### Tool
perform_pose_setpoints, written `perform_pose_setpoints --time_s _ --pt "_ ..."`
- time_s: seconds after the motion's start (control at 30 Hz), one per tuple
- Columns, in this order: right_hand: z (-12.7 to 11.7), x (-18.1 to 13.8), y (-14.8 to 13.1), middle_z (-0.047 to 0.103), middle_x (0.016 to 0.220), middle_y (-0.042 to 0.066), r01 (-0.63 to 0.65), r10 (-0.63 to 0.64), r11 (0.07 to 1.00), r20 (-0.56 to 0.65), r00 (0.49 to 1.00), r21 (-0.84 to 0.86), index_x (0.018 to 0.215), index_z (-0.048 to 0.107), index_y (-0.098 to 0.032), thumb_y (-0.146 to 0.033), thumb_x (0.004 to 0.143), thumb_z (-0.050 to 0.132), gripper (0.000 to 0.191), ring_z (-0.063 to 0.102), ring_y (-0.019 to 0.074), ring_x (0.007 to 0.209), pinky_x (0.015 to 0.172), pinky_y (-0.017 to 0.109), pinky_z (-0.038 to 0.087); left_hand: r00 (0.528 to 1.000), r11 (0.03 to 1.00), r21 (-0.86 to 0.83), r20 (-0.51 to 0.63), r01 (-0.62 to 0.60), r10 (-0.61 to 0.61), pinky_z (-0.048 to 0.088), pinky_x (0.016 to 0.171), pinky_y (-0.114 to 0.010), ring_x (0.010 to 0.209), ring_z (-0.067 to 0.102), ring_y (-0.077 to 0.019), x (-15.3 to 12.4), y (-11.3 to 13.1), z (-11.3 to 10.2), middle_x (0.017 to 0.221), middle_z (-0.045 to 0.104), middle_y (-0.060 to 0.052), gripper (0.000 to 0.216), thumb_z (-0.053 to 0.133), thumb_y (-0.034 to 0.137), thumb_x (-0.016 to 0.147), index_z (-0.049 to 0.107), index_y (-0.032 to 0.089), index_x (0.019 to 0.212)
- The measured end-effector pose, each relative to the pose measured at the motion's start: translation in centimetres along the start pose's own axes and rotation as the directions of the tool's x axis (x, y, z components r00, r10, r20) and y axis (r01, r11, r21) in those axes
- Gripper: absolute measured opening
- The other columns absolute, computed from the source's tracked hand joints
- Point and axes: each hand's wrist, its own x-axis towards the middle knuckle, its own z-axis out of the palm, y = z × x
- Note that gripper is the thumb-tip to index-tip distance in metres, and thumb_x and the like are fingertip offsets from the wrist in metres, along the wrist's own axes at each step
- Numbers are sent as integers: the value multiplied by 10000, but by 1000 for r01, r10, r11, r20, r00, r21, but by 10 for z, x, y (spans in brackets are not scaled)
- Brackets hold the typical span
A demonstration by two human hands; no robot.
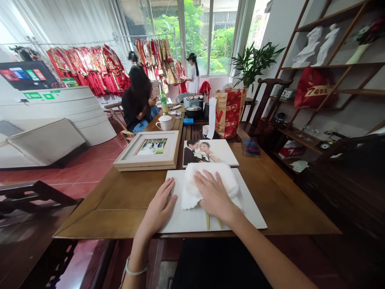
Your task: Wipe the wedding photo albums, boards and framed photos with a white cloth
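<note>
A white board lies flat at the near edge of the wooden table. On it rests a fluffy white towel, folded or bunched, over a thinner white sheet with a wavy edge. My right hand presses on the towel with its fingers stretched out and spread. Along the board's left edge lies my left hand, flat, its fingers extended and holding nothing. Two narrow beige strips show on the board below my right hand; their upper ends are hidden. Just beyond the board is a photo print panel of a couple.
A pale wooden picture frame lies on the table at left. Farther back stand a white lidded cup, a green bottle, a black pot and a paper bag. A seated person is at the far left side.
</note>
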Motion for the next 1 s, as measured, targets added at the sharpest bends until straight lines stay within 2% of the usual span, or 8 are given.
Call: perform_pose_setpoints --time_s 0.1,0.27,0.37,0.5,0.6,0.73,0.87,1.0 --pt "7 -4 -17 301 1544 198 17 -17 1000 -26 1000 -9 1445 343 0 -49 714 480 746 177 383 1431 1127 666 67 1000 1000 -2 6 -10 10 239 1192 -442 1451 282 -242 0 -3 0 1550 352 -104 514 389 334 948 420 156 1429" --pt "17 -56 -38 281 1561 161 196 -198 978 20 980 74 1474 312 -53 -105 735 486 761 147 348 1449 1156 626 17 999 999 -18 23 -36 37 259 1187 -416 1454 278 -223 -1 -4 0 1561 326 -113 520 341 261 944 396 141 1446" --pt "19 -83 -29 250 1572 155 291 -306 941 62 950 174 1478 302 -60 -152 707 518 806 111 343 1458 1157 619 -25 999 999 -20 21 -31 31 267 1182 -425 1456 271 -228 -1 -2 -1 1564 325 -98 509 360 274 950 399 171 1448" --pt "5 -85 4 332 1553 12 393 -440 867 100 893 305 1460 371 -187 -84 599 485 875 156 179 1461 1203 445 0 1000 1000 -13 8 -17 17 272 1178 -433 1452 281 -242 0 0 -1 1559 342 -81 498 403 322 954 418 207 1438" --pt "-5 -64 26 382 1524 -24 354 -407 871 97 908 340 1438 416 -225 -48 554 443 903 220 147 1442 1204 428 41 1000 1000 7 12 -14 14 253 1186 -430 1452 281 -241 0 0 -1 1557 344 -94 502 386 316 954 424 175 1434" --pt "-5 -23 40 382 1524 -5 254 -276 933 55 960 256 1429 429 -209 -32 575 438 872 247 156 1435 1200 438 88 1000 1000 24 15 1 -2 248 1189 -430 1451 286 -245 1 0 -1 1555 347 -97 514 393 346 951 430 160 1429" --pt "0 5 37 365 1536 48 164 -170 967 12 985 192 1447 392 -163 -22 602 443 858 237 207 1439 1185 488 116 1000 999 34 20 5 -6 246 1189 -434 1450 287 -245 1 -1 -1 1558 339 -102 525 383 357 954 422 145 1433" --pt "5 -2 19 378 1526 106 136 -134 981 -19 991 140 1433 400 -102 -13 624 460 816 207 277 1441 1170 556 80 1000 999 35 18 13 -13 259 1184 -428 1450 288 -243 1 -1 -1 1558 343 -86 518 390 359 952 424 171 1433"
